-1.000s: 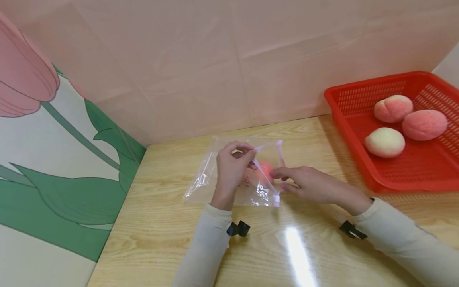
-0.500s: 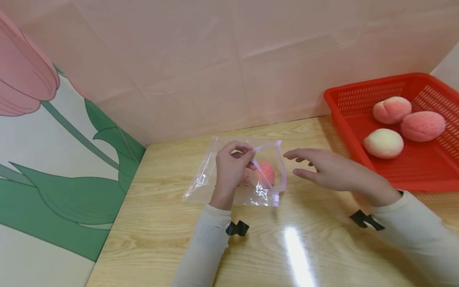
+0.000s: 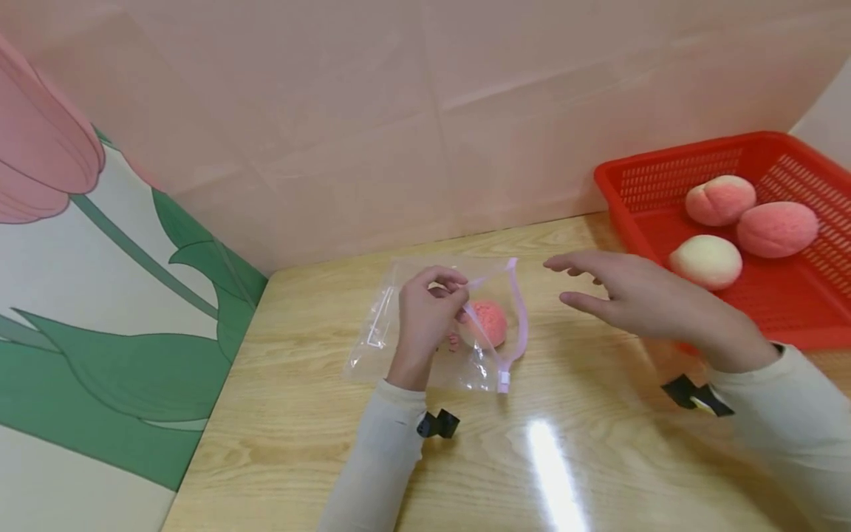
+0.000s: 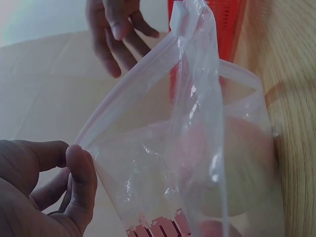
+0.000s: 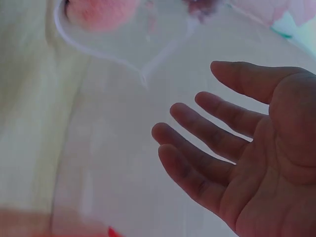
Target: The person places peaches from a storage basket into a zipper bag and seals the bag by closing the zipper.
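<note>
A clear zip bag (image 3: 392, 347) with a pinkish slider edge lies on the table, its mouth held apart toward the right. My left hand (image 3: 425, 318) pinches the upper lip of that mouth between thumb and forefinger, as the left wrist view also shows. Inside the bag rests a pink and pale peach (image 3: 490, 323), close to the opening. My right hand (image 3: 631, 295) hovers right of the bag, apart from it, fingers extended and palm bare in the right wrist view. The white slider (image 3: 504, 378) sits at the bag's near corner.
To the right stands a red plastic basket (image 3: 641, 222) holding three peaches, among them a cream one (image 3: 706, 262) and a pink one (image 3: 778, 230). A pale pink covered wall (image 3: 346, 133) rises behind the wooden table (image 3: 279, 428).
My right hand has drawn back from the peach at the bag's mouth, moving right and up, with nothing in it. The left hand keeps its pinch; the slider corner has shifted slightly.
</note>
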Demonstrator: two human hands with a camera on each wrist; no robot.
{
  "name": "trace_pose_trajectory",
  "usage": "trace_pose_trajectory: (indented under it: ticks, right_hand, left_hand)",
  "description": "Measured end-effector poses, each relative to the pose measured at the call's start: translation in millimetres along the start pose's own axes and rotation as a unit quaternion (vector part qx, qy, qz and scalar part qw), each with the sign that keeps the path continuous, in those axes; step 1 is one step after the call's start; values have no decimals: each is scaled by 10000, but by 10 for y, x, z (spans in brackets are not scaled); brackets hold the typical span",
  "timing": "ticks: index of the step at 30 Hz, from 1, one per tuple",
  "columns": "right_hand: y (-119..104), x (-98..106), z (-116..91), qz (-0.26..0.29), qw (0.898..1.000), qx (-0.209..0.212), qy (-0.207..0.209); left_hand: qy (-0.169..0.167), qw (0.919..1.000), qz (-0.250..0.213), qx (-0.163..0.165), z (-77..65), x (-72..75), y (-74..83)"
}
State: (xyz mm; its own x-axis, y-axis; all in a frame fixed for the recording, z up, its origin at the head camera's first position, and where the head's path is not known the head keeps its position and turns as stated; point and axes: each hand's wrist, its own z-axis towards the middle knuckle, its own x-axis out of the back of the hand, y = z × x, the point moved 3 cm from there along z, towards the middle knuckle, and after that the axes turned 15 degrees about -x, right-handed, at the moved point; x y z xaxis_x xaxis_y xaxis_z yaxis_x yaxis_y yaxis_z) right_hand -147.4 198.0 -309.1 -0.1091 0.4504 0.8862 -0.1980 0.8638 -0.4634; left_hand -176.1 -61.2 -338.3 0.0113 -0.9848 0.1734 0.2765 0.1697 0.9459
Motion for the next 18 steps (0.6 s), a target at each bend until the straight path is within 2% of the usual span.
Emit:
trace_pose_trajectory:
  ticks: [6,11,18]
  right_hand:
    - [252,256,-28,-284,9978,-566,178]
    - [506,288,-42,-518,9959,-648,365]
    - [1005,299,-44,-753,9865,-1456,-20]
  left_hand:
    - [-126,9998,99,84,23,-10,0]
    - [-147,9995,229,174,15,-1,-10]
    - [-166,9994,229,176,-9,16,0]
